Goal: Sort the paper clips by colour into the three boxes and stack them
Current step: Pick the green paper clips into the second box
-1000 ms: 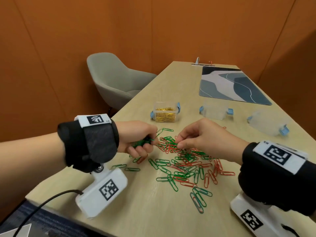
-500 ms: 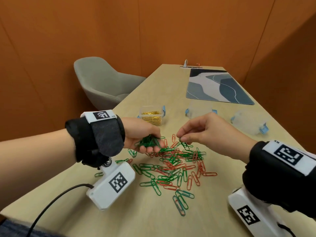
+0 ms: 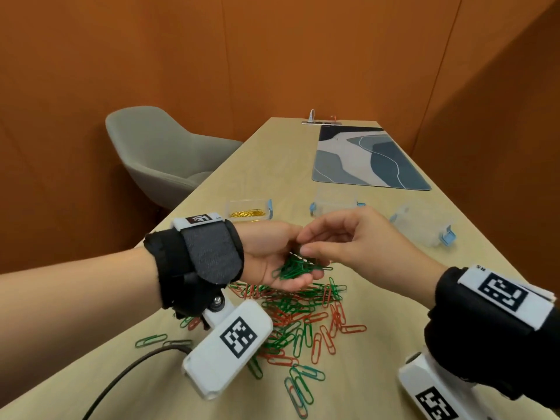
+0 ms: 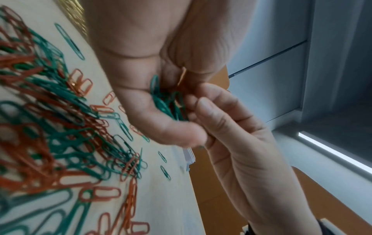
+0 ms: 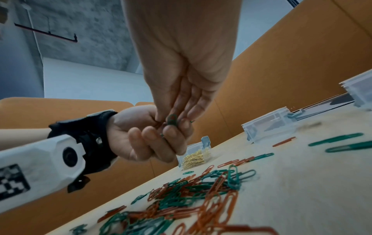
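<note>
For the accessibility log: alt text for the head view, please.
A left hand cups a bunch of green paper clips while the right hand pinches a clip into it, above mixed green and red clips on a table.

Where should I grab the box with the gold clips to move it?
Come from above and grip the clear box across its two long bare walls. It stands upright and open-topped, and a blue latch juts from its right end, so the ends give a poorer hold. Both hands are busy with green clips now.
</note>
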{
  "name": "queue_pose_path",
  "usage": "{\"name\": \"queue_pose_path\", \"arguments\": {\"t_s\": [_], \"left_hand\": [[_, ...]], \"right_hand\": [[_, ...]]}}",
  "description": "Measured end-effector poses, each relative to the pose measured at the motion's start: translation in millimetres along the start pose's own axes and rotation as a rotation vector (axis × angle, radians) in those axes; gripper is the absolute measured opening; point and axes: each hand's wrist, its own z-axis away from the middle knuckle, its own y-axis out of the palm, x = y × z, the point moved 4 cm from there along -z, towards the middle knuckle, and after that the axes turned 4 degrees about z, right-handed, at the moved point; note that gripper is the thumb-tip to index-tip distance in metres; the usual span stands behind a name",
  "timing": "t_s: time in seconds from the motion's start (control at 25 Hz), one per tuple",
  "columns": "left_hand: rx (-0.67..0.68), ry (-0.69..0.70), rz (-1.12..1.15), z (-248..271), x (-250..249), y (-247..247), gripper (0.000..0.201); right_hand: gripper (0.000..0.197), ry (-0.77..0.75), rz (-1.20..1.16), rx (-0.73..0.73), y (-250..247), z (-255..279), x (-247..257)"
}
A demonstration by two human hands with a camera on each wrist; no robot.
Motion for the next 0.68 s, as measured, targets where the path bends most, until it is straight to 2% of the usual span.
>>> {"name": "queue_pose_path", "arguments": {"t_s": [0.12,0.16,0.28,0.44,0.56,0.68], "left_hand": [[-0.037,-0.038,-0.119,-2.5,-13.1,-7.1,0.032],[-0.069,-0.037,-0.176,-3.1,-20.6,-11.5,0.032],[-0.221,0.028,-0.385,-13.7,-58.7,-25.4,0.033],[-0.419,0.181,-0.592,-44.0,-111.0,-25.8,0.032],[-0.524,0.276,-0.778,-71.4,-126.6,-13.3,0.032],[-0.619,0.318,-1.004,-96.7,-140.5,-10.2,0.033]], "right_hand": [[0.005,0.076,0.193,-0.128,-19.9,1.2,-10.6],[0.006,0.135,0.294,-0.107,-24.9,3.3,-17.3],[0.005,0.336,0.484,0.085,-32.2,11.8,-40.1],[0.018,0.421,0.486,0.182,-34.6,15.6,-49.7],[0.034,0.439,0.480,0.223,-30.2,15.6,-55.0],[0.035,0.460,0.464,0.212,-29.4,13.8,-61.2]]}}
